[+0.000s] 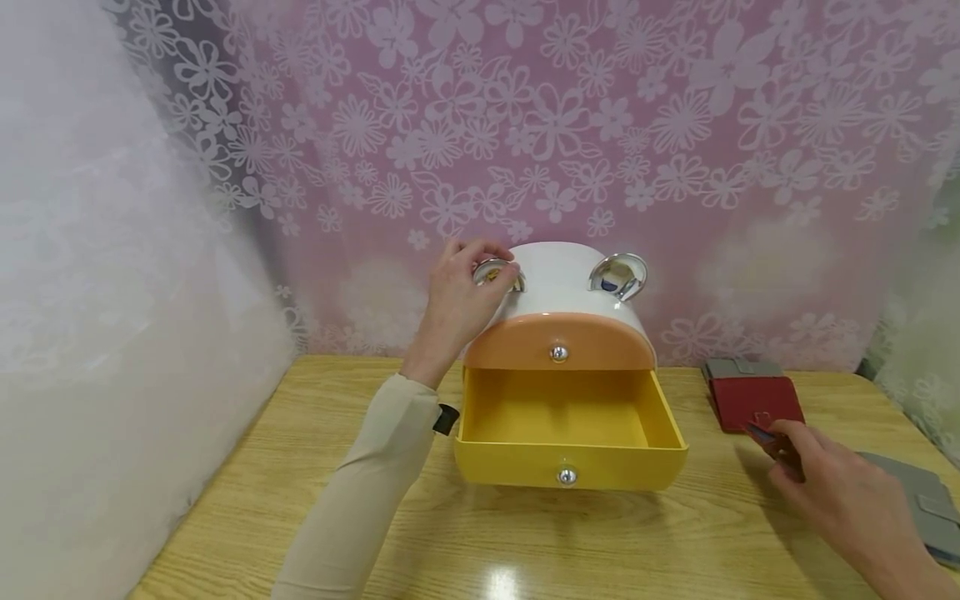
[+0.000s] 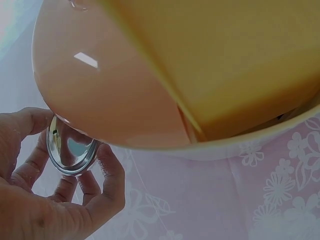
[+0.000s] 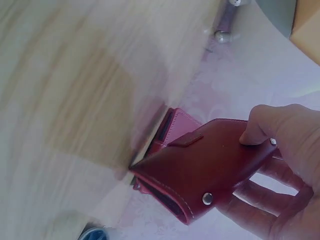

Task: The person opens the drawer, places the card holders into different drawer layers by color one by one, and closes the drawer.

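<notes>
A white drawer box (image 1: 558, 279) with an orange upper drawer (image 1: 510, 343) and a yellow lower drawer (image 1: 510, 463) stands on the table. The yellow drawer is pulled out, and its inside is bare. My left hand (image 1: 465, 287) grips the round silver ear (image 2: 72, 155) on the box's left, thumb and fingers around its rim. Off to the right, my right hand (image 1: 851, 492) holds a dark red leather wallet (image 3: 200, 165) with metal snaps, thumb on top and fingers beneath. Just beyond it lies another red wallet (image 1: 753, 398), overlapping a grey wallet (image 1: 738, 367).
A second grey wallet (image 1: 926, 508) lies at the right, partly behind my right hand. The box has another silver ear (image 1: 621, 275) on its right. Flowered pink cloth (image 1: 450, 125) hangs behind the wooden table (image 1: 315, 442), and a pale cloth (image 1: 112, 333) rises at the left.
</notes>
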The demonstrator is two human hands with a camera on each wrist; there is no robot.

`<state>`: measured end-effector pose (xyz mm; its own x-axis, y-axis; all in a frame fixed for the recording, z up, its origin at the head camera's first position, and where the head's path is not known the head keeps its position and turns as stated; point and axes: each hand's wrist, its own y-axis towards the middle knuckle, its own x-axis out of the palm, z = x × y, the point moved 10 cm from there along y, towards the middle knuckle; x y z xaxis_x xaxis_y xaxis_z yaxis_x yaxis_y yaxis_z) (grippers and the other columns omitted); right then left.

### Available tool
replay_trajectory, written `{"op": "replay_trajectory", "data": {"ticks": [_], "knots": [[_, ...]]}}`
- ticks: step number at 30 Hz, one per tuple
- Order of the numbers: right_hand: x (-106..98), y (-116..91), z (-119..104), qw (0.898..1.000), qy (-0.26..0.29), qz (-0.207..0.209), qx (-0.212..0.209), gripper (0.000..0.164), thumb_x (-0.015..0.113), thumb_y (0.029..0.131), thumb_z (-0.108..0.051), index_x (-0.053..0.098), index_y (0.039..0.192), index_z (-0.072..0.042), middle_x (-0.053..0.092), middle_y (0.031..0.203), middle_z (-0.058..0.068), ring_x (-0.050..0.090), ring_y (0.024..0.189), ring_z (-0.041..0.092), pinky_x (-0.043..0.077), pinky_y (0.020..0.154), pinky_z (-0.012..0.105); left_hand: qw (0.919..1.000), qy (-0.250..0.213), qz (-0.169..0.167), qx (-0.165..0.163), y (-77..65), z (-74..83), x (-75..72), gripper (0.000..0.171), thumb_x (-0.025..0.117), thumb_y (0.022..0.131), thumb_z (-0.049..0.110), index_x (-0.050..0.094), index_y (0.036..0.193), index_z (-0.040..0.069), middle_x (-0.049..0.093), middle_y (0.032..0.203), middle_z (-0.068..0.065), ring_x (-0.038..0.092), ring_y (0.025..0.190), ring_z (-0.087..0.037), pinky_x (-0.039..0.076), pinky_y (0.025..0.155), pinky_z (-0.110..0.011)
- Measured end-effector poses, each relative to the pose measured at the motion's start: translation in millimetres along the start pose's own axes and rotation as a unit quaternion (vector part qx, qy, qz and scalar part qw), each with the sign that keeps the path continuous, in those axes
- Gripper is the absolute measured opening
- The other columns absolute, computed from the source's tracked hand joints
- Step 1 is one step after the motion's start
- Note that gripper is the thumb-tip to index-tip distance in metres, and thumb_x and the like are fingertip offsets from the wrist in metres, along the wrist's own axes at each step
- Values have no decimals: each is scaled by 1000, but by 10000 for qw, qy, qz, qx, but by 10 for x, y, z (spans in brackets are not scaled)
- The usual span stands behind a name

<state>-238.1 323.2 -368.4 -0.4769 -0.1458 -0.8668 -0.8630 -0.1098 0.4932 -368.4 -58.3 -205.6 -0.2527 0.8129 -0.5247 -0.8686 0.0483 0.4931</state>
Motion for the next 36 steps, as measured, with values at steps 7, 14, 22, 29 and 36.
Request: {"op": "replay_trajectory", "data": {"ticks": [7, 14, 22, 29, 36], "knots": [[-238, 32, -167, 9968, 228, 738, -217, 53, 86, 64, -3, 60, 111, 0, 69, 81, 17, 58, 54, 20, 38, 43, 27, 10000, 3, -24, 13, 0, 7, 3, 17, 66, 97, 32, 71, 108, 20, 58, 118, -4, 54, 111, -22, 49, 103, -45], [-503, 88, -287, 9887, 431, 1405, -300, 43, 78, 65, 1, 64, 106, 3, 70, 79, 20, 61, 54, 25, 37, 43, 17, 10000, -37, 4, 19, 11, -2, 3, 18, 68, 96, 34, 72, 107, 20, 58, 115, -3, 54, 107, -21, 50, 98, -43], [-782, 78, -363, 9759, 701, 2010, -470, 41, 67, 89, -34, 65, 107, 3, 69, 86, 21, 64, 66, 15, 37, 54, 7, 10000, -93, -14, 24, 26, -7, 1, 18, 68, 96, 34, 72, 107, 20, 58, 115, -3, 54, 106, -21, 49, 95, -42], [-1029, 9, -559, 9602, 662, 2598, -786, 75, 33, 101, -64, 67, 101, 3, 69, 87, 19, 57, 78, 18, 39, 69, 17, 9995, -288, 79, -73, 8, -32, -6, 19, 69, 95, 33, 72, 108, 19, 57, 115, -5, 55, 106, -22, 50, 94, -42], [-1253, -57, -779, 9295, 1149, 3264, -1278, 63, 47, 102, -50, 68, 99, 10, 67, 89, 26, 52, 81, 22, 24, 98, -2, 9987, -407, 303, -85, -21, -16, -35, 25, 71, 94, 32, 70, 112, 15, 54, 116, -7, 54, 105, -23, 49, 92, -40]]}}
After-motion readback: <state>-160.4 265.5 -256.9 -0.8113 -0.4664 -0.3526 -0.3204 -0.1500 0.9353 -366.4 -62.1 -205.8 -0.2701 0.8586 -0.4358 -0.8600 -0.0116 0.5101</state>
